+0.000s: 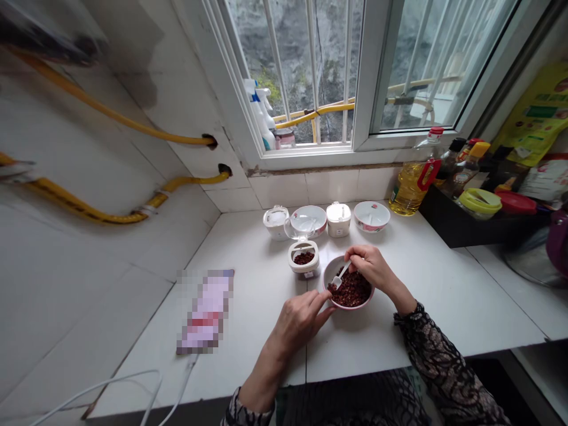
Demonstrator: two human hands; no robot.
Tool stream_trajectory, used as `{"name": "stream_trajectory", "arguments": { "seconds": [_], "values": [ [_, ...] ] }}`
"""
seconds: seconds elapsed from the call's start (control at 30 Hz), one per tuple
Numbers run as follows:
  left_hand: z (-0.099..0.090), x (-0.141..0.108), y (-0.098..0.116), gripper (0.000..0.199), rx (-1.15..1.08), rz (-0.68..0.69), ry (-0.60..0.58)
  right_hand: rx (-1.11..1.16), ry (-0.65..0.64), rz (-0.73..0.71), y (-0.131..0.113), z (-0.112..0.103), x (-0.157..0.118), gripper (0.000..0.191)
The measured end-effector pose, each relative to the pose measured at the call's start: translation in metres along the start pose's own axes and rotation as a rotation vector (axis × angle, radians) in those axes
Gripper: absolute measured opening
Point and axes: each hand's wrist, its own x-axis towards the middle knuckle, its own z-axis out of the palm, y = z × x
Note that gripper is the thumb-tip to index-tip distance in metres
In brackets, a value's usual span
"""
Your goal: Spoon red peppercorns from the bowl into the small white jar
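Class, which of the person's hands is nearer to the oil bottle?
Right. The right hand, holding a spoon over the bowl, is in front and left of the oil bottle; the left hand, at the bowl's left rim, is farther left and farther from it.

A white desk [426,284] is bordered by tiled walls [332,186], a barred window [361,77] is set above it, and the left wall [89,284] is crossed by yellow hoses [133,122].
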Motion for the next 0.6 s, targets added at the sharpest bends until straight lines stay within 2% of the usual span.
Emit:
{"name": "stream_trajectory", "arguments": {
  "seconds": [0.07,0.33,0.43,0.6],
  "values": [
    [-0.0007,0.0005,0.0005,0.017,0.009,-0.001,-0.001,0.017,0.022,0.014,0.0005,-0.0022,0.0004,0.021],
    [-0.0013,0.0014,0.0013,0.019,0.014,0.002,0.013,-0.136,0.043,-0.079,-0.0006,-0.0021,0.0017,0.022],
    [-0.0019,0.0018,0.0017,0.017,0.004,0.003,0.009,-0.045,0.035,-0.018,-0.0002,-0.0015,0.0013,0.020],
    [-0.0020,0.0031,0.0016,0.020,0.011,0.013,0.020,0.204,0.021,0.177,0.0014,-0.0022,0.0025,0.016]
  ]
}}
